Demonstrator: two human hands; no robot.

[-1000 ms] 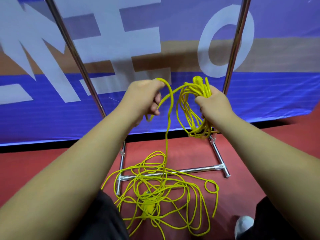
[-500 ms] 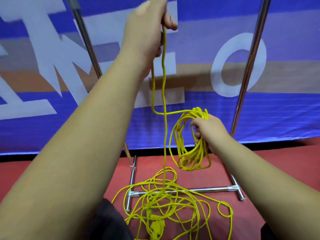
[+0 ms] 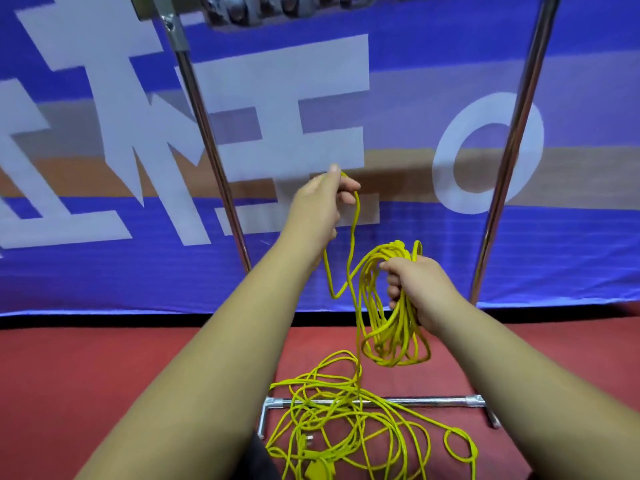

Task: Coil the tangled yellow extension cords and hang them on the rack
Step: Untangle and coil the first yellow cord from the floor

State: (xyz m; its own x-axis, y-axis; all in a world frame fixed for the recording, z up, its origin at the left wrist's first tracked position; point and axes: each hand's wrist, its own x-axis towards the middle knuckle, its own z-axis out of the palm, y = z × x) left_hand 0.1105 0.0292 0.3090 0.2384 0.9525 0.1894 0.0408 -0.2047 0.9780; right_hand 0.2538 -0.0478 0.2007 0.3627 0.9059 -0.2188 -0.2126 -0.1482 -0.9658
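The chrome tubular metal rack (image 3: 436,400) stands straight ahead on the red floor (image 3: 104,375), its two uprights rising at 11 and 1 o'clock and its base bar lying at 6 o'clock. The bar is partly crossed by the loose tangle of thin yellow extension cord (image 3: 332,420) heaped on the floor there, with a yellow plug block (image 3: 320,471) at the heap's near edge. Behind the rack hangs a blue fabric banner (image 3: 104,271) with a tan band and big white lettering. A round "O" at 2 o'clock reads clearly; the angular white strokes toward 10 o'clock are cut off and unreadable. The right hand (image 3: 419,289), at 4 o'clock, is closed round a hanging bundle of coiled yellow loops (image 3: 391,344). The left hand (image 3: 320,209), near centre, pinches one strand between thumb and curled fingers, and this strand drops to both heap and bundle.
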